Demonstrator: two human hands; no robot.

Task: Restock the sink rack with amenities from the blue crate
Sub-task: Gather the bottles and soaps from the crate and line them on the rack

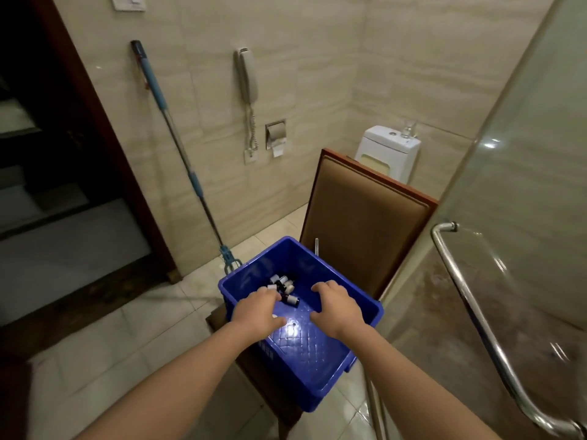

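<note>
Bottles (283,285) — small, dark-bodied, with pale caps — lie loose in a heap toward the far corner of the blue crate (317,389), which sits on the seat of a padded chair (365,223). Sink rack is not in view.

Left hand (257,308) reaches over the near edge of the heap, fingers bent down onto the bottles. The fingertips are hidden, so it cannot be told whether they have closed on one. Right hand (338,308) is inside the crate just beside the heap, fingers spread and arched, tips toward the crate floor, holding nothing.

Handling, as a guess: the bottles look light, rigid and smooth-sided. They seem apt to roll on the patterned crate floor and to slip if pinched at the cap. Best taken round the body, or a few gathered at once in a cupped palm. The crate looks like stiff plastic and is nearly empty — probably easy to lift by its rim.

Writing: pale lettering on the crate's near wall, too blurred to read. Bottle labels are too small to make out.
</note>
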